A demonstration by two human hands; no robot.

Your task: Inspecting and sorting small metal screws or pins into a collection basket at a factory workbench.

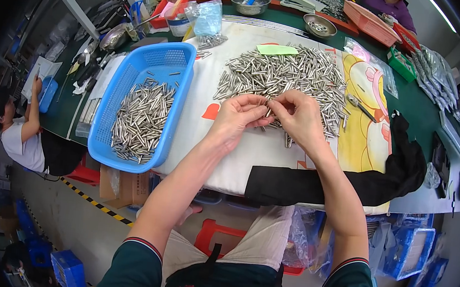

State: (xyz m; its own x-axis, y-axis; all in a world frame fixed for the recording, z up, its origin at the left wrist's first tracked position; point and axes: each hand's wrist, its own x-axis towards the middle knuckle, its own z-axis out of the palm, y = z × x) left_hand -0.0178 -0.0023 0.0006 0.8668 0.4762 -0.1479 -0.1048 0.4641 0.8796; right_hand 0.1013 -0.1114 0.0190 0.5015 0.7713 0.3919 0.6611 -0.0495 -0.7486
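My left hand point(236, 115) and my right hand point(297, 115) meet over the white cloth point(204, 91), fingertips pinched together on a small metal pin point(268, 112) between them. Just beyond the hands lies a big heap of loose metal pins point(286, 74). To my left a blue plastic basket point(167, 63) holds several more pins point(141, 119).
A green paper slip point(276, 49) lies on the heap. A screwdriver point(362, 107) rests to the right, black cloth point(405, 166) at the table's front right. Metal bowls point(250, 1), an orange tray point(371, 23) and bagged parts point(439, 72) stand behind. One person sits at far left point(16, 134), another across the table point(390, 3).
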